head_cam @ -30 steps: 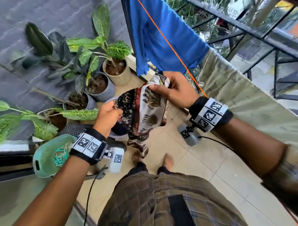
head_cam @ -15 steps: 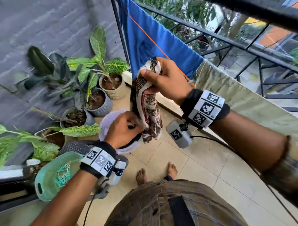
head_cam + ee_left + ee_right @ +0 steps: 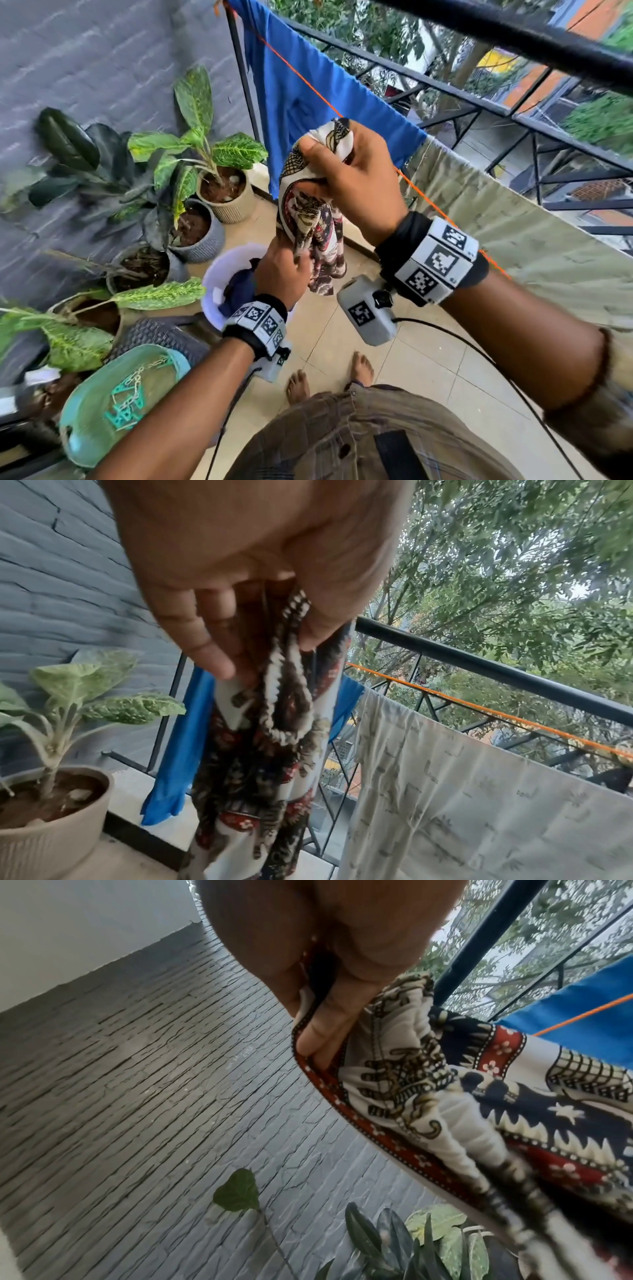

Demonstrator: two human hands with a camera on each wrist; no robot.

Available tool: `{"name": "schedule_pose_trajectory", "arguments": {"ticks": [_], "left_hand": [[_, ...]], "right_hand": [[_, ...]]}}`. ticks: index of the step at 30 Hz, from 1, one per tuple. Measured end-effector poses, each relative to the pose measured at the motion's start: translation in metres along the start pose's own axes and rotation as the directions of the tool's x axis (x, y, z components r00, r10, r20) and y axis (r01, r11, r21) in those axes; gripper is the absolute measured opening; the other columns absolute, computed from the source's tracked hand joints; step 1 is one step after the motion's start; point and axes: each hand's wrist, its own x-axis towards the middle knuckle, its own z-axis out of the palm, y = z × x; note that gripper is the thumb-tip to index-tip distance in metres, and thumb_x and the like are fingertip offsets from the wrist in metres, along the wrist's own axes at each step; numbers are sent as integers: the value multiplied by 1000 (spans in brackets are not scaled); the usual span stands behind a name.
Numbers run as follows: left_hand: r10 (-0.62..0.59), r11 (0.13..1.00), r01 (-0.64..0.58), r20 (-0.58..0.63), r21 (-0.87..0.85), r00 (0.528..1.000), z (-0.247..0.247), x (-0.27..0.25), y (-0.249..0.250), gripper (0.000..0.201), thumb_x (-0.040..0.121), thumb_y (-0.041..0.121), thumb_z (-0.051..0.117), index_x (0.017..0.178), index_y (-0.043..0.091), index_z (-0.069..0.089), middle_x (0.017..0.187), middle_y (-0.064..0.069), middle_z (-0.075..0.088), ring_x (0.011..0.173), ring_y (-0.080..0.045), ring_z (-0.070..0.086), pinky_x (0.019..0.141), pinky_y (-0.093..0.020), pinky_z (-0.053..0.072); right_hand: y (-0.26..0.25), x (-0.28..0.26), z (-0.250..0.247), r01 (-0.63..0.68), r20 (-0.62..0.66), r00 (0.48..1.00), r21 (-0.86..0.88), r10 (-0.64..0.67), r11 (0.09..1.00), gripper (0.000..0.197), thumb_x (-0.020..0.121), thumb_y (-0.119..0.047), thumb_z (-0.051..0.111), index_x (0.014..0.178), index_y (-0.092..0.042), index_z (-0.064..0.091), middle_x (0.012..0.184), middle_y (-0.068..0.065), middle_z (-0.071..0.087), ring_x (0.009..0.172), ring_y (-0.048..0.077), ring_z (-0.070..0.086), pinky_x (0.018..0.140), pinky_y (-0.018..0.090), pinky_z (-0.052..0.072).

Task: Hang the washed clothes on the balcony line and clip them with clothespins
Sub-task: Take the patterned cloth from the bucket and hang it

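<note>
The patterned cloth (image 3: 310, 219), cream with dark, red and brown print, hangs bunched in a narrow twist in front of the orange line (image 3: 421, 195), beside the blue garment (image 3: 308, 96). Lower down, the left hand (image 3: 281, 274) has its grip closed on the cloth, fingers and thumb pinching a fold. Above, the right hand (image 3: 356, 185) clamps the cloth's top corner at the line, fingers curled round it.

No readable words, brands or numbers are showing anywhere. Only black-and-white square code markers are sitting on the wristbands (image 3: 434, 261) and the wrist cameras (image 3: 366, 311); they are spelling nothing legible.
</note>
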Motion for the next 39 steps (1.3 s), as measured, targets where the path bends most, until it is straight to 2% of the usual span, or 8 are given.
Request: {"name": "schedule_pose_trajectory", "arguments": {"ticks": [5, 9, 12, 15, 20, 26, 30, 39], "left_hand": [[42, 984, -53, 71, 170, 997, -42, 7, -34, 50, 92, 0, 47, 142, 4, 47, 99, -29, 66, 89, -44, 63, 72, -46, 45], [149, 961, -172, 121, 215, 981, -88, 10, -39, 62, 91, -4, 47, 150, 13, 41, 99, -27, 66, 87, -42, 63, 74, -47, 48], [256, 954, -273, 138, 124, 957, -107, 18, -34, 39, 96, 6, 42, 134, 11, 55, 95, -24, 66, 82, -40, 63, 71, -47, 51], [348, 925, -364, 142, 106, 927, -113, 27, -15, 34, 97, 11, 41, 125, 10, 59, 82, -14, 64, 67, -31, 56, 62, -43, 49], [437, 887, -452, 141, 93, 888, -119, 47, 34, 42, 89, 37, 39, 112, 18, 69, 72, -5, 67, 60, -29, 55, 58, -38, 48], [506, 824, -545, 232, 157, 831, -108, 49, 58, 55, 87, 64, 43, 87, 18, 73, 73, -11, 70, 72, -36, 64, 61, -41, 51], [520, 807, -576, 305, 131, 798, -113, 49, 60, 55, 85, 67, 44, 85, 21, 74, 67, -5, 68, 71, -28, 65, 62, -38, 50], [561, 795, -602, 284, 76, 777, -126, 40, 51, 52, 89, 67, 46, 86, 21, 73, 67, -6, 68, 66, -25, 64, 60, -39, 50]], "right_hand": [[11, 19, -31, -84, -243, 961, 206, 134, 975, 9, 93, -6, 62, 85, -4, 61, 65, 0, 64, 64, 11, 64, 59, 21, 57], [43, 15, -70, -210, -284, 928, 138, 242, 968, 17, 98, -2, 52, 115, 2, 52, 54, -25, 63, 61, -11, 64, 63, 9, 49], [76, 18, -90, -322, -298, 809, 496, 507, 806, 33, 99, -12, 54, 128, 5, 54, 75, 0, 72, 59, 6, 69, 56, 14, 53], [94, 15, -97, -383, -207, 715, 683, 668, 622, 22, 100, -21, 52, 103, -1, 60, 70, 12, 71, 56, 15, 70, 56, 19, 58], [109, -2, -93, -546, -74, 786, 384, 614, 745, 19, 97, -25, 56, 110, -14, 61, 104, 8, 74, 82, 18, 70, 72, 27, 61], [109, -25, -59, -287, 236, 923, -106, 305, 952, 38, 77, 12, 70, 107, -11, 63, 100, 8, 67, 92, 14, 62, 84, 29, 55], [127, -32, -55, -153, 214, 941, -421, 262, 894, 13, 74, -20, 72, 83, -19, 62, 75, 1, 64, 74, 9, 57, 78, 42, 53], [156, -61, -81, -78, 274, 870, -743, 409, 664, 50, 79, -56, 52, 124, -34, 54, 109, -5, 70, 98, 18, 65, 89, 43, 53]]}}
